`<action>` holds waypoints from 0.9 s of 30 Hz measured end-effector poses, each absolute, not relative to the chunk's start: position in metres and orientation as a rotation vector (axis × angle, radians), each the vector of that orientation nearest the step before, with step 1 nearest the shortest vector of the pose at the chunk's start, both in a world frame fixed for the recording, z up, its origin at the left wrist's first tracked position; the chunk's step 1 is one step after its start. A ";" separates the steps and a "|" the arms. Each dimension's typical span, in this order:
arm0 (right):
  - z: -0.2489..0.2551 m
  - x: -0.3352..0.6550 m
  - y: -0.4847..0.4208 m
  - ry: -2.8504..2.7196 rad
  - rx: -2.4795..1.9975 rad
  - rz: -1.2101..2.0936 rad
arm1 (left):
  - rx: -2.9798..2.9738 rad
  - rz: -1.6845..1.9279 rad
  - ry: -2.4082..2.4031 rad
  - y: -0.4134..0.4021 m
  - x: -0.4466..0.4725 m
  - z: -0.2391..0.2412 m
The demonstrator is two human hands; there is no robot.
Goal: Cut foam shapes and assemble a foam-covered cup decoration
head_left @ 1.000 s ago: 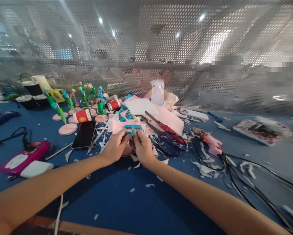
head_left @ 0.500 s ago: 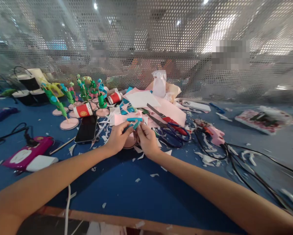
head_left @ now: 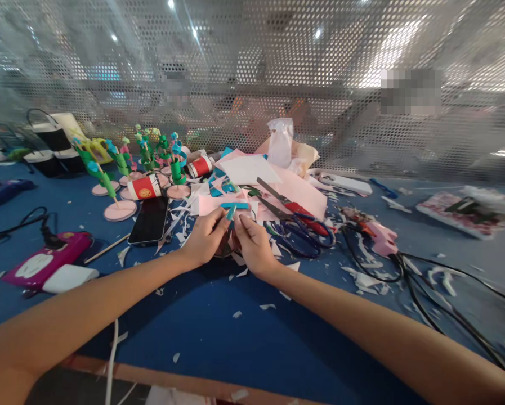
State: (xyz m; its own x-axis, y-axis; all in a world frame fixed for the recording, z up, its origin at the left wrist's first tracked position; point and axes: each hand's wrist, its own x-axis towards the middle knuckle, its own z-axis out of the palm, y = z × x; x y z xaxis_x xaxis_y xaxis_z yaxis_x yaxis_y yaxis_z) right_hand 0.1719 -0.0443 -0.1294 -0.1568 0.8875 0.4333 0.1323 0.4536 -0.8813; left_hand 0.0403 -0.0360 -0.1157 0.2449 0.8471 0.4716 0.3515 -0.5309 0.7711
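Note:
Fingertips meeting over the middle of the table, my left hand (head_left: 204,237) and my right hand (head_left: 255,246) pinch a small blue paper strip (head_left: 231,213) that looks folded or rolled. The right fingertips close at its lower end, partly hiding it. Just beyond, a flat blue strip (head_left: 234,206) lies on pink paper (head_left: 208,203). Below the fingers a round pink disc is mostly covered by the hands. To the right of my right hand rest large scissors with red and dark blue handles (head_left: 309,222), blades pointing away to the left.
Paper flowers with green stems (head_left: 104,179) stand on pink discs (head_left: 120,210) at left, near a black phone (head_left: 149,222) and a red-and-white roll (head_left: 144,188). A magenta power strip (head_left: 52,259) is at far left. Right are a pink glue gun (head_left: 381,237), black cables (head_left: 404,273) and paper scraps.
The blue strip between my fingers has turned from lying slanted to standing more upright. My hands stay together in nearly the same place; the view has shifted slightly.

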 end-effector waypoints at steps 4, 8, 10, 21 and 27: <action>-0.134 0.171 -0.043 -1.586 -0.877 0.920 | 1.992 1.245 1.043 -0.035 0.040 -0.117; -0.135 0.172 -0.042 -1.614 -0.881 0.902 | 2.020 1.277 1.014 -0.036 0.039 -0.116; -0.134 0.173 -0.042 -1.622 -0.885 0.869 | 2.048 1.303 1.020 -0.037 0.039 -0.115; -0.131 0.174 -0.047 -1.617 -0.902 0.793 | 2.084 1.370 1.093 -0.042 0.043 -0.116; -0.128 0.175 -0.047 -1.572 -0.875 0.869 | 2.100 1.346 1.109 -0.041 0.042 -0.117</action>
